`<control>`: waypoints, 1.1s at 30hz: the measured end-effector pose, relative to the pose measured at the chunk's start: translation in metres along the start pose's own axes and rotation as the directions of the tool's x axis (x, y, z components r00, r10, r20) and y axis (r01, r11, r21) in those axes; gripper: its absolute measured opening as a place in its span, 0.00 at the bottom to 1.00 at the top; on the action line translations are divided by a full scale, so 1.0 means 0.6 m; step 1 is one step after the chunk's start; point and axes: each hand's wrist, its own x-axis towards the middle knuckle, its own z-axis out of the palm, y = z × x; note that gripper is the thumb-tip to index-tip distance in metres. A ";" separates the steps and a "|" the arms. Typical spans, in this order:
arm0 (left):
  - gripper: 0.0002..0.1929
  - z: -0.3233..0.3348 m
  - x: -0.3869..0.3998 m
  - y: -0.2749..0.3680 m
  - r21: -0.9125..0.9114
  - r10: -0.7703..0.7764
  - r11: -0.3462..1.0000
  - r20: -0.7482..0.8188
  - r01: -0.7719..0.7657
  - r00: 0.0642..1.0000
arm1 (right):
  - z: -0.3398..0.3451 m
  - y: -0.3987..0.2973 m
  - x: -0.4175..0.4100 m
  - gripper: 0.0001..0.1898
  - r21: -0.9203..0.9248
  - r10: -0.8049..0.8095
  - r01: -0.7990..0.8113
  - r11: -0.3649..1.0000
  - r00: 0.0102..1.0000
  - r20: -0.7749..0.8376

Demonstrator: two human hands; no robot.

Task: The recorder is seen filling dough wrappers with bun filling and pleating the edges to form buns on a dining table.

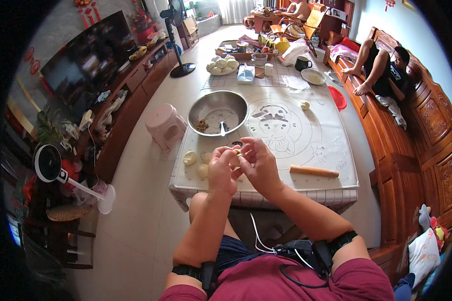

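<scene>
Both my hands meet over the near part of a white printed silicone mat (309,135). My left hand (224,169) and my right hand (258,161) pinch a small filled piece of dough (237,152) between their fingertips; the fingers cover most of it. Pieces of dough (189,158) lie on the mat left of my left hand. Beyond my hands stands a steel bowl (233,98) with some brown filling (201,125) and a white spoon (222,128) in it. A wooden rolling pin (313,171) lies to the right, and one dough lump (305,105) sits farther back.
Behind the mat are a plate of buns (222,66), a tissue pack (246,74), a dark mug (303,63) and a plate (313,76). A pink plastic stool (165,124) stands left of the table. One person sits on the wooden bench at right; another is at the far end.
</scene>
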 end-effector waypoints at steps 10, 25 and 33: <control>0.05 -0.010 0.004 0.020 0.430 -0.055 0.903 0.063 0.023 0.996 | -0.012 -0.013 0.000 0.16 -0.145 -0.068 0.089 0.985 0.987 0.149; 0.29 -0.025 0.016 -0.010 -0.201 0.170 0.972 0.235 -0.124 0.957 | 0.005 0.000 0.019 0.18 0.296 0.143 -0.133 0.946 0.990 -0.014; 0.26 -0.033 0.021 -0.048 -0.367 0.175 0.926 0.196 -0.093 0.965 | 0.018 -0.004 -0.015 0.24 0.158 0.103 -0.121 0.980 0.987 0.119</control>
